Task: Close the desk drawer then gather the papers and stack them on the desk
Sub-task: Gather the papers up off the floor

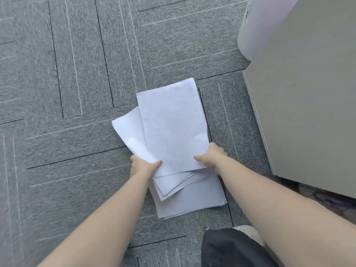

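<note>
Left hand (pixel 143 165) and right hand (pixel 211 158) each grip the papers (pixel 171 132) over the carpet (pixel 67 93); a grey cabinet (pixel 308 93) stands just right.

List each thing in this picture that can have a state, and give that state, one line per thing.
White paper sheets: fanned, uneven, gripped at the near end by both hands, over the floor.
Left hand: closed on the sheets' left edge.
Right hand: closed on the sheets' right edge.
Grey carpet-tile floor: bare around the papers.
Pale grey cabinet side: upright, right of the papers; no drawer visible.
</note>
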Demonstrator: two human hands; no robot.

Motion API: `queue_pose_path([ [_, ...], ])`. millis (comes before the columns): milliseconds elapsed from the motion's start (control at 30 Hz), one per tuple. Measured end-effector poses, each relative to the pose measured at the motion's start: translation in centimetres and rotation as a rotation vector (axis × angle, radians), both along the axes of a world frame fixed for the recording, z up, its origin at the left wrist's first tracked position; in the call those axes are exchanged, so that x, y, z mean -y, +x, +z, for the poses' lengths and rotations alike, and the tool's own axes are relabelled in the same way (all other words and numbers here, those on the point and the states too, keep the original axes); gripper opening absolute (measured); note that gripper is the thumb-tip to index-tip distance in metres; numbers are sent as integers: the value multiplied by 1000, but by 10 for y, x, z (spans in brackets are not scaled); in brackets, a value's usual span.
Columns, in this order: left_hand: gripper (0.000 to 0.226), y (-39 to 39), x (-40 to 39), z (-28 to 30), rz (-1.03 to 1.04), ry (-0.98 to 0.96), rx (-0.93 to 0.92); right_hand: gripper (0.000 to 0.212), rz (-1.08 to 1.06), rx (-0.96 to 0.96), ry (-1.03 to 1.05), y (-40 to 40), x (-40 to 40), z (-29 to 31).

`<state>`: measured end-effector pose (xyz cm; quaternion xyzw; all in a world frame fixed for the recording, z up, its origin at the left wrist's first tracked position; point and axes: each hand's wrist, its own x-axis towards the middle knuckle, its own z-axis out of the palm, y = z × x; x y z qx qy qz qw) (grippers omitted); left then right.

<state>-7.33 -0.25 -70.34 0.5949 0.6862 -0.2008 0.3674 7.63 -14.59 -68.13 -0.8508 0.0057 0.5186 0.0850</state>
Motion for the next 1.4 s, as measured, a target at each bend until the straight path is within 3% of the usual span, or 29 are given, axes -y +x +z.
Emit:
queue_pose_path([
  [200,69,2,14,-4,77,0,19,40,-107,64,88,0,9,-2],
  [300,54,4,13,-4,230,-12,186,34,-261,52,190,3,9,-1],
  [433,51,9,3,5,362,-161,385,54,-326,47,302,7,6,14],
  [600,41,18,-34,43,374,-247,535,23,-323,21,403,26,-10,57],
  [700,38,34,-58,79,405,-248,671,21,-389,20,505,41,-26,91],
  [867,25,68,-89,158,392,-189,858,38,-395,35,655,65,-52,185],
  [933,35,81,-94,196,375,-156,963,36,-355,71,697,73,-59,226],
  [1033,21,95,-104,257,363,-122,1112,33,-313,131,766,86,-69,290],
  [1167,31,109,-125,350,225,-141,1311,34,-262,215,887,101,-77,390],
  [1400,28,141,-113,542,45,-94,1510,29,-217,474,1030,113,-49,573],
])
